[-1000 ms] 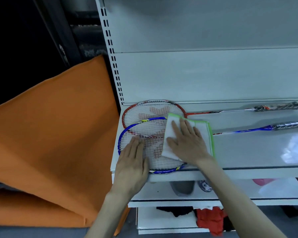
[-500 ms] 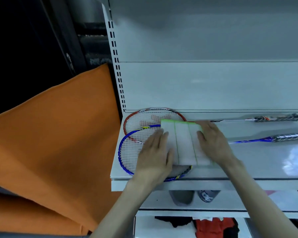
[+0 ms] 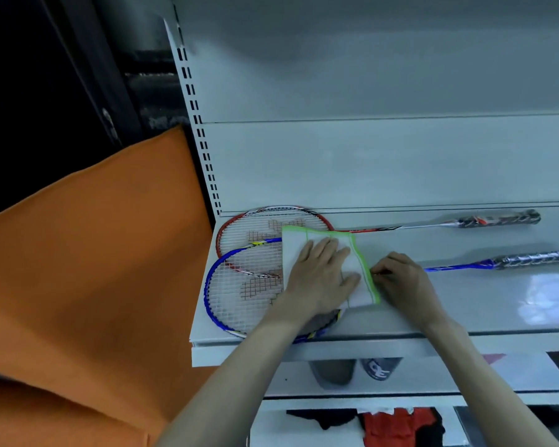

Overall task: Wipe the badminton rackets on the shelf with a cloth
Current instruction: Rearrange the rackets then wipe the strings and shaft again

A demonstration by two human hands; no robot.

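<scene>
On a white shelf point(image 3: 465, 321), the left hand point(image 3: 320, 279) lies flat, fingers spread, on a green-edged white cloth point(image 3: 362, 269), hiding the throat of the blue racket point(image 3: 236, 285); the right hand point(image 3: 404, 282), at the cloth's 3 o'clock, pinches its green border with curled fingers; the red racket point(image 3: 271, 227) sits at 12 o'clock, partly under the blue frame; the blue handle runs off the right edge; orange fabric point(image 3: 94, 269) fills 9 o'clock; lettering on a grey item point(image 3: 380, 369) below is unreadable.
</scene>
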